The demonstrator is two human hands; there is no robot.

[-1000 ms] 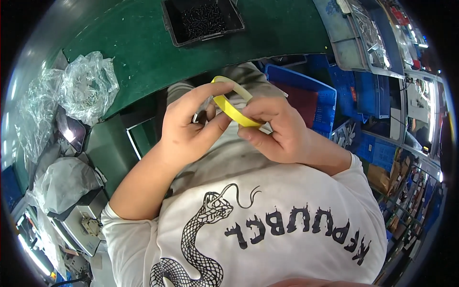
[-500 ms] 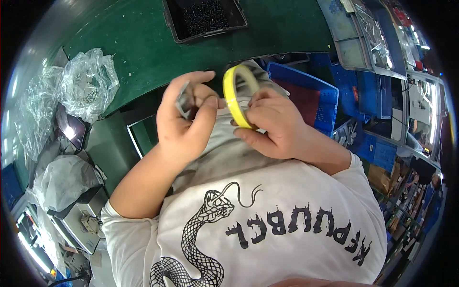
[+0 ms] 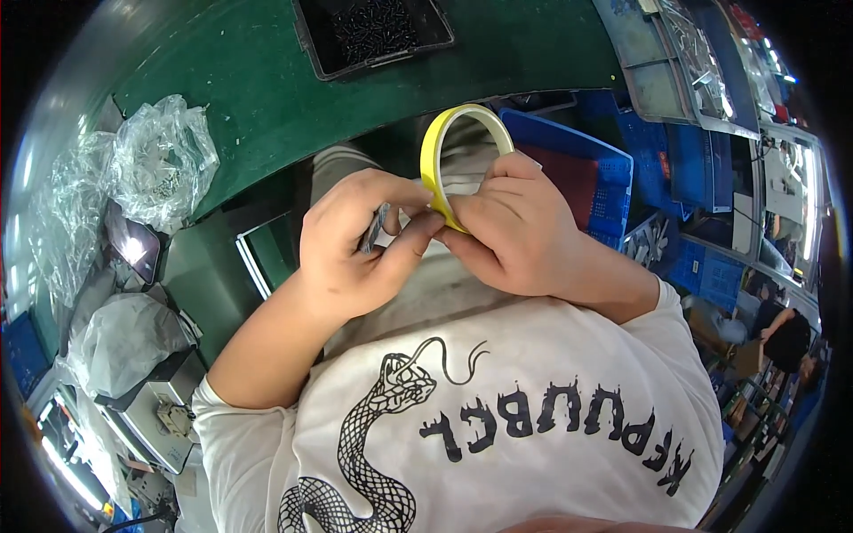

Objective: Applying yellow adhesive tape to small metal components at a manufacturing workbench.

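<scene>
Right hand (image 3: 524, 231) has the yellow tape roll (image 3: 433, 155) pinched at its lower side, thumb below, fingers curled over; roll stands tilted in front of the lap, just off the near edge of the green table (image 3: 258, 80). Changed vs half a second ago: left hand (image 3: 346, 244) was apart from the roll with fingers opened out, now its thumb and index tips are brought together at the roll's lower left edge; can't tell if they've got hold of tape or only touch it. Small grey piece (image 3: 375, 228) is still tucked in the left hand's curled fingers, less of it showing than before. Roll has turned too, opening looks wider and rounder now. Unchanged: black bin (image 3: 391, 59) of small black parts on the table, clear plastic bag (image 3: 164, 160) at left, blue crate (image 3: 613, 191) beyond the right hand
</scene>
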